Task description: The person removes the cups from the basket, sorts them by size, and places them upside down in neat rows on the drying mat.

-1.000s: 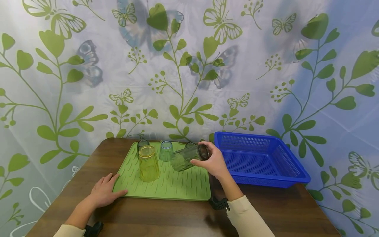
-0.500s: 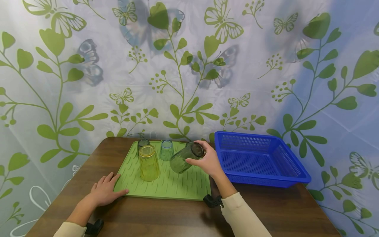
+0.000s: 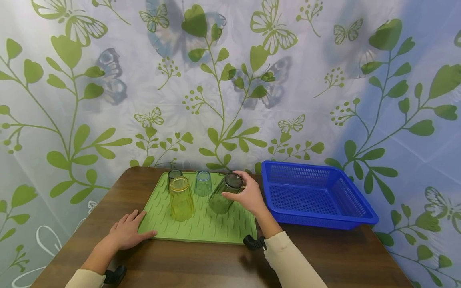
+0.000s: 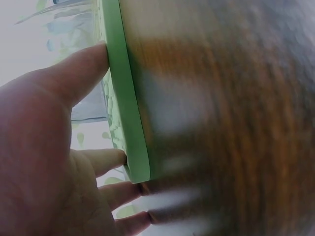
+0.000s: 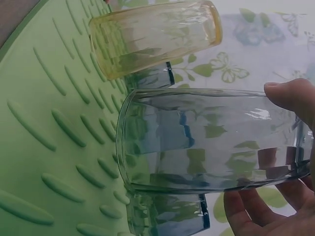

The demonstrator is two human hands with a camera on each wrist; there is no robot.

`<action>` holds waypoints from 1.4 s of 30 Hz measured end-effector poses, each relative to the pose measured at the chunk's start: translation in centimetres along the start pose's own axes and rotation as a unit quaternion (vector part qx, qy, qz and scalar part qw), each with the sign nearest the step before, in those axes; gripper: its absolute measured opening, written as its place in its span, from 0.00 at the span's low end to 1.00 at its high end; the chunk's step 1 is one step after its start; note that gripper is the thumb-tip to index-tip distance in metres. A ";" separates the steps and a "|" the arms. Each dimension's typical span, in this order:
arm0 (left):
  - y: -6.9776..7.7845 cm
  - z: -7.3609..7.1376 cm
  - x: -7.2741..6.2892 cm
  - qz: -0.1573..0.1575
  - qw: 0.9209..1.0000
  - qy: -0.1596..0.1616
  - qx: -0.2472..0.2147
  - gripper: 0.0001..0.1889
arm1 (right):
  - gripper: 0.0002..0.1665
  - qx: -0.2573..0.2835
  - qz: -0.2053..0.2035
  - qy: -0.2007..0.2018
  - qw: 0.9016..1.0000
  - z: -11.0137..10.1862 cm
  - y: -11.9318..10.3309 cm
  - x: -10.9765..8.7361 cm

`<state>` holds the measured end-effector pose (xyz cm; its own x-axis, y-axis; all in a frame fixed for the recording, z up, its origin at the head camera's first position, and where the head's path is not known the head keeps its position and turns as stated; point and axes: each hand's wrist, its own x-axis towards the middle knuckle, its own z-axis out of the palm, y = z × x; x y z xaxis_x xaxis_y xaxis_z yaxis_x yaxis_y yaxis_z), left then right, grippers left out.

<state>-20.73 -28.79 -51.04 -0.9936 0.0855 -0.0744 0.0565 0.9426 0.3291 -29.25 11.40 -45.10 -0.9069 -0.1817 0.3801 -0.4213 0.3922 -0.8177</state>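
Note:
My right hand (image 3: 250,196) grips a tall grey glass (image 3: 219,202) near its base, thumb on one side and fingers on the other. Mouth down, the glass leans slightly over the green drying mat (image 3: 201,232); whether its rim touches the mat I cannot tell. To its left a tall yellow glass (image 3: 181,204) stands upside down. Behind are a small blue glass (image 3: 203,185) and a small grey glass (image 3: 175,174). Another small dark glass (image 5: 182,219) shows below the held one in the right wrist view. My left hand (image 3: 126,233) rests, fingers extended, at the mat's front left corner.
A blue plastic basket (image 3: 320,220) with perforated walls stands on the right of the wooden table (image 3: 187,264), close to my right forearm. A patterned curtain (image 3: 230,100) hangs behind the table's back edge.
The tall grey glass has moved left and tipped from a strong slant towards upright, its base swinging up in my right hand. My left hand has stayed at the mat's corner.

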 end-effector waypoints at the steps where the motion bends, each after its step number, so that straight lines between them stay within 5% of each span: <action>1: 0.0 0.0 0.0 0.001 1.000 0.000 0.001 0.53 | 0.42 0.000 0.001 0.001 1.000 0.1 0.0 0.0; 42: 0.1 0.2 0.0 -0.004 1.000 0.002 0.005 0.54 | 0.44 -0.029 0.008 0.008 1.000 2.0 1.6 -0.1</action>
<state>-20.75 -28.69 -51.17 -0.9944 0.0761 -0.0727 0.0491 0.9466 0.3187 -29.84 10.22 -47.35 -0.9134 -0.1604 0.3740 -0.4051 0.4461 -0.7981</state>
